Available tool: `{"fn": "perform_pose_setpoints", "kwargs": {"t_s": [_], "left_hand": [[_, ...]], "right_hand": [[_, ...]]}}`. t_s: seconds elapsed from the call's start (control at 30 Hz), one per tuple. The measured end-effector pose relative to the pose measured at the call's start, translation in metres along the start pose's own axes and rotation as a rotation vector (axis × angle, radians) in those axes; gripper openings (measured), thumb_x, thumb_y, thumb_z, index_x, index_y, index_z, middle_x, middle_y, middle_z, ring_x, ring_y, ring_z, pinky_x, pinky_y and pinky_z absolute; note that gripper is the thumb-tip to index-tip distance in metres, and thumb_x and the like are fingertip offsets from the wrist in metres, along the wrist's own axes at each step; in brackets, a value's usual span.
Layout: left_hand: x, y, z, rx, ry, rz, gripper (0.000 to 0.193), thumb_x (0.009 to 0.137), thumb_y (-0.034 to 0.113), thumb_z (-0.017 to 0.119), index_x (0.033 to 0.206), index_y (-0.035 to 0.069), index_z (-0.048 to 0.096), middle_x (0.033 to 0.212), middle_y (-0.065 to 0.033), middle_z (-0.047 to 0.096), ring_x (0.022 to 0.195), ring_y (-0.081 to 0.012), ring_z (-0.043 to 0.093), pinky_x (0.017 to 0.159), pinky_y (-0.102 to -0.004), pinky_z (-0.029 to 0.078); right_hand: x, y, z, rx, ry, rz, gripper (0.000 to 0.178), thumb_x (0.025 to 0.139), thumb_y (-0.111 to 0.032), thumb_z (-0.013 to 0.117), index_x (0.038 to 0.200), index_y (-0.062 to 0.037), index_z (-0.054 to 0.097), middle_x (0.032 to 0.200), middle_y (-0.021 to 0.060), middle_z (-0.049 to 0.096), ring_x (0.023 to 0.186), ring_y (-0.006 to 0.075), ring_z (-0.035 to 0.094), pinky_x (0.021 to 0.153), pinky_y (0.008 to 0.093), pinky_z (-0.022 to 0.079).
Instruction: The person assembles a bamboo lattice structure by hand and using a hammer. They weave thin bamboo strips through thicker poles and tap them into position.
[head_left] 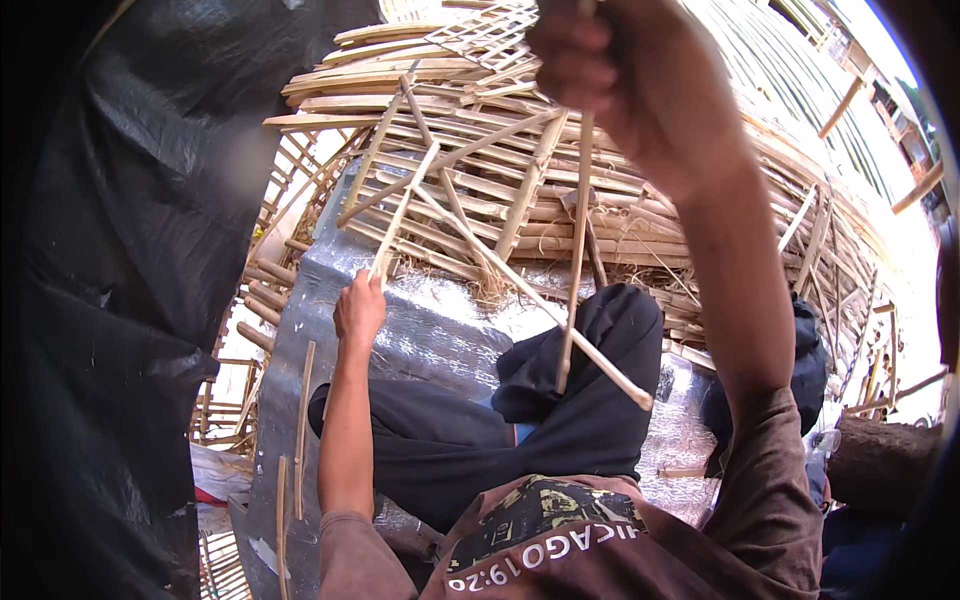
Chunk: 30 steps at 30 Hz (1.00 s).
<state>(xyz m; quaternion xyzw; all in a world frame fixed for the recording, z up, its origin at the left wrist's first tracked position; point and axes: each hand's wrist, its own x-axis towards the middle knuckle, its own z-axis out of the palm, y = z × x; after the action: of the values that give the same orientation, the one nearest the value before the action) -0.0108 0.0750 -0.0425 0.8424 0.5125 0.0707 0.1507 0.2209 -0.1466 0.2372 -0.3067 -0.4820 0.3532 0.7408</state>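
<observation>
My left hand is closed on the lower end of a thin bamboo strip, which slants up and away. Raised high at the upper right, my right hand is blurred, its fingers wrapped round a bamboo stick that hangs down over my lap. Behind that stick, a longer pale bamboo strip runs diagonally from near the left-hand strip to above my knee. A crossed frame of bamboo strips stands just beyond my left hand, against stacked bamboo.
I sit cross-legged on a silver foil mat. Split bamboo lengths are piled ahead. A black tarp hangs along the left. Two loose strips lie on the mat's left side, and a dark log lies at the right.
</observation>
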Motion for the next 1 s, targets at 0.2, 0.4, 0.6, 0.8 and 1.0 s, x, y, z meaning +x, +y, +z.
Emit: {"fn": "perform_pose_setpoints", "kwargs": {"t_s": [0.2,0.4,0.6,0.8,1.0], "left_hand": [[-0.012,-0.041,-0.011,0.034,0.052,-0.008,0.032,0.099,0.034,0.044,0.105,0.007,0.061,0.093,-0.0243,0.067,0.092,-0.0470,0.061,0.077,-0.0551,0.047],[-0.018,-0.088,-0.022,-0.127,0.101,0.068,0.034,0.100,0.030,0.046,0.092,-0.002,0.055,0.081,-0.0280,0.060,0.084,-0.0501,0.056,0.068,-0.0534,0.041],[-0.039,-0.109,-0.025,-0.247,0.161,0.118,0.038,0.102,0.029,0.045,0.084,-0.005,0.049,0.063,-0.0189,0.042,0.058,-0.0339,0.041,0.057,-0.0448,0.034],[-0.067,-0.136,-0.021,-0.244,0.153,0.008,0.043,0.103,0.034,0.044,0.082,-0.004,0.046,0.064,-0.0149,0.040,0.060,-0.0270,0.040,0.058,-0.0423,0.034],[-0.072,-0.126,-0.021,-0.208,0.182,-0.013,0.046,0.103,0.037,0.043,0.081,-0.003,0.044,0.064,-0.0117,0.039,0.059,-0.0239,0.039,0.057,-0.0399,0.034]], "right_hand": [[-0.027,-0.113,-0.082,-0.409,0.440,-0.452,0.021,0.102,-0.028,0.049,0.103,-0.0085,0.057,0.066,-0.0057,0.041,0.051,0.0039,0.035,0.042,0.0195,0.028],[-0.077,-0.088,-0.191,-1.137,0.876,0.005,0.029,0.102,-0.032,0.049,0.104,-0.0085,0.066,0.063,-0.0060,0.042,0.046,0.0016,0.030,0.040,0.0186,0.024],[-0.128,-0.048,-0.298,-1.704,0.802,0.468,0.053,0.096,-0.049,0.053,0.115,-0.0009,0.065,0.074,0.0100,0.062,0.074,0.0191,0.061,0.072,0.0380,0.048],[-0.157,-0.085,-0.385,-1.608,0.942,0.507,0.056,0.096,-0.051,0.051,0.125,-0.0044,0.062,0.094,0.0171,0.069,0.090,0.0254,0.065,0.083,0.0388,0.048],[-0.170,-0.068,-0.391,-2.027,0.360,0.513,0.052,0.099,-0.052,0.039,0.140,-0.0220,0.049,0.116,0.0171,0.066,0.105,0.0369,0.063,0.092,0.0457,0.049]]}}
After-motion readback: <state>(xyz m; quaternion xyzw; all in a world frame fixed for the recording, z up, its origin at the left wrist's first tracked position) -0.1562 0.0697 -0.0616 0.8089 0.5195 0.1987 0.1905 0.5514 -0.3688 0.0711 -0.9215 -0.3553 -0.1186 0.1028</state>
